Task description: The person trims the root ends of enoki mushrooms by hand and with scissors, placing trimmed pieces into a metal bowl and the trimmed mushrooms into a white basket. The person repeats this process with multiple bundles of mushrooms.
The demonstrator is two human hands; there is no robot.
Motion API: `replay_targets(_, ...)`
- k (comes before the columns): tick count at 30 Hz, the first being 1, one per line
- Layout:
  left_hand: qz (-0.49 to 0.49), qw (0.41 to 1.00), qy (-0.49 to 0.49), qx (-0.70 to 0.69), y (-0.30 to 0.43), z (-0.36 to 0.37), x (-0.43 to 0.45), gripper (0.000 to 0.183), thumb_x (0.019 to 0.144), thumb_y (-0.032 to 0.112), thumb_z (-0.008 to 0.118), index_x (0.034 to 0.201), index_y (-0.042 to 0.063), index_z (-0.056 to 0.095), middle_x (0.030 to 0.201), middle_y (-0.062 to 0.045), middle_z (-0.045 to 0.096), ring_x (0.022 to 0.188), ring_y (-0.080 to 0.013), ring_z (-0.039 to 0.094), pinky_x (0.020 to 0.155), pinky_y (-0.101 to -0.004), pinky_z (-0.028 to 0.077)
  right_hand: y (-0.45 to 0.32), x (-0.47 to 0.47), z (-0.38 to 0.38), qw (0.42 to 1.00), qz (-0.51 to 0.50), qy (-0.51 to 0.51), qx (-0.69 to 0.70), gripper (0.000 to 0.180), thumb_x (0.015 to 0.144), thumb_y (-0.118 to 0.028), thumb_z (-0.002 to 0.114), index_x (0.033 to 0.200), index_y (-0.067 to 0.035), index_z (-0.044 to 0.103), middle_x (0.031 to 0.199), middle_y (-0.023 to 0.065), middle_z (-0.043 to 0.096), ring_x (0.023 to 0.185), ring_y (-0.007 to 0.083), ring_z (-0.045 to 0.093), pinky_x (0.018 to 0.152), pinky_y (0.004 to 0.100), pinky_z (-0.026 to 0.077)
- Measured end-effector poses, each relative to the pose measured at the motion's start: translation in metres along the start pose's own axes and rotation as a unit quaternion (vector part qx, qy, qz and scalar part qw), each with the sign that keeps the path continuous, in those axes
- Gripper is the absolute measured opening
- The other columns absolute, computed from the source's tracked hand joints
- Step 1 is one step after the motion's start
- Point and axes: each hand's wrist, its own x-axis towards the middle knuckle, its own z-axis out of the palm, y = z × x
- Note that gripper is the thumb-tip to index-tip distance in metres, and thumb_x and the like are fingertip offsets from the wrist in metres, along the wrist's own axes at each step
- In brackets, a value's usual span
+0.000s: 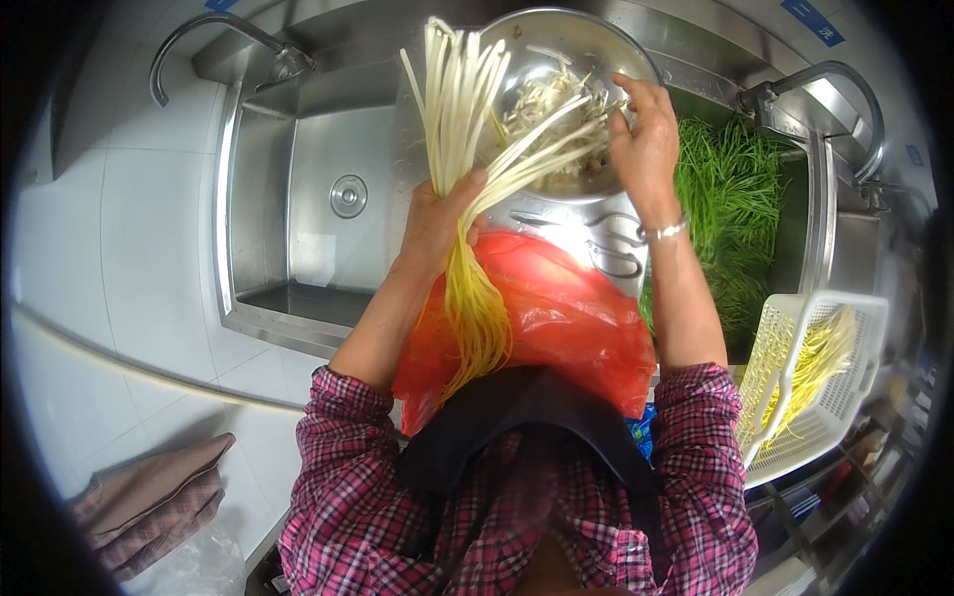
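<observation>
My left hand [445, 216] is closed around a bunch of yellow chives [456, 127], white stalks fanned upward and yellow leaves hanging below. Some stalks lean right over a round steel bowl [514, 30] that holds pale trimmed scraps [555, 112]. At the bowl's right side is my right hand [647, 127], thumb and fingers apart, by the tips of those leaning stalks; whether it touches them I cannot tell. A pair of metal scissors [615, 257] lies below the bowl. Beneath the hanging leaves spreads a red plastic bag [566, 320].
A steel sink [335, 149] with a drain is on the left, a curved faucet [216, 22] above it. Green chives [730, 179] fill the right basin, near another faucet [857, 74]. A white plastic basket [812, 447] at lower right holds more yellow chives [816, 357].
</observation>
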Motion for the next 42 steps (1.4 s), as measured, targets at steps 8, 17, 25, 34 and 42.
replay_targets(8,-0.009,0.998,-0.021,0.058,0.002,0.016,-0.002,0.028,0.090,0.033,0.068,0.092,0.005,0.062,0.060,-0.005,0.058,0.042,-0.0102,0.050,0.039,-0.0234,0.038,-0.079,-0.002,0.005,0.843,0.302,-0.262,0.360,0.020,0.086,-0.016,0.071,0.077,0.002,0.069,0.066,0.0017,0.059,0.060,0.0082,0.050,0.055,0.0262,0.041)
replay_targets(17,0.015,1.000,-0.015,0.008,-0.001,0.013,-0.002,0.029,0.091,0.036,0.066,0.091,0.007,0.063,0.060,-0.003,0.057,0.043,-0.0096,0.050,0.039,-0.0230,0.038,-0.072,-0.005,-0.005,0.798,0.360,-0.276,0.396,0.018,0.091,-0.013,0.067,0.083,0.003,0.071,0.065,-0.0019,0.059,0.059,0.0045,0.047,0.053,0.0227,0.037)
replay_targets(25,0.011,1.000,0.007,0.014,0.002,0.014,-0.006,0.029,0.090,0.036,0.068,0.091,0.007,0.063,0.060,-0.002,0.056,0.044,-0.0086,0.049,0.040,-0.0218,0.038,-0.042,-0.009,-0.003,0.868,0.324,-0.195,0.323,0.012,0.089,-0.009,0.064,0.089,-0.002,0.073,0.084,0.0044,0.071,0.078,0.0115,0.062,0.073,0.0255,0.048)
replay_targets(34,0.008,0.999,0.019,0.037,0.001,0.009,-0.008,0.029,0.089,0.034,0.069,0.094,0.006,0.065,0.061,-0.002,0.057,0.045,-0.0078,0.049,0.041,-0.0213,0.038,0.017,0.020,0.008,0.935,0.303,-0.185,0.015,0.029,0.089,-0.031,0.065,0.085,-0.005,0.075,0.075,0.0167,0.070,0.072,0.0291,0.067,0.070,0.0358,0.051)
replay_targets(42,0.014,0.997,0.012,0.069,-0.001,0.014,-0.005,0.030,0.090,0.033,0.069,0.097,0.004,0.065,0.061,-0.003,0.057,0.044,-0.0078,0.049,0.040,-0.0220,0.037,0.011,0.020,0.004,0.988,-0.003,-0.120,-0.092,0.033,0.077,-0.015,0.075,0.109,-0.014,0.071,0.124,0.0085,0.060,0.111,0.0304,0.058,0.085,0.0382,0.049)
